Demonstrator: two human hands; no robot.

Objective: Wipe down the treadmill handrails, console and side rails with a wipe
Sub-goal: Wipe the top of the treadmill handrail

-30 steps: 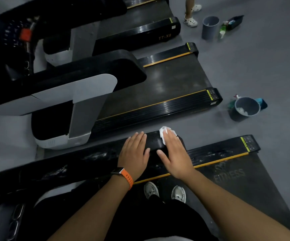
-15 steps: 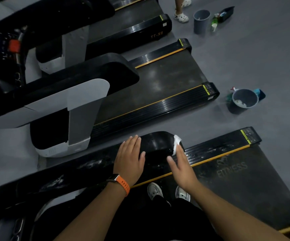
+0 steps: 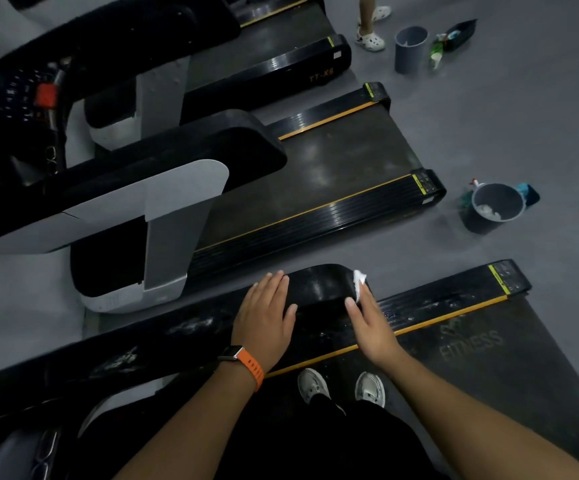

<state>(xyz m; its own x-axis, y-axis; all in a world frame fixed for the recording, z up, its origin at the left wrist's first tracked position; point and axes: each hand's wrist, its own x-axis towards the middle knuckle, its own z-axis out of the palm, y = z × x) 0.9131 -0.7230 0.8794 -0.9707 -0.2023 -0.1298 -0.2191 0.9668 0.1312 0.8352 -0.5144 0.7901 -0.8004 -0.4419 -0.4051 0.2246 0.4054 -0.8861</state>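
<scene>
A crumpled white wipe (image 3: pixel 359 284) is pressed against the rounded, glossy black end of the handrail (image 3: pixel 319 285) by the straight fingers of the right hand (image 3: pixel 371 327). The left hand (image 3: pixel 265 322), fingers flat and extended, is laid on the handrail's top just beside that end. Whitish smears are seen along the handrail's length. Below its end, a ribbed black side rail (image 3: pixel 454 299) edged in yellow is seen. Beyond the handrail, a strip of grey floor (image 3: pixel 367 247) is seen before the neighbouring treadmill (image 3: pixel 316 181).
</scene>
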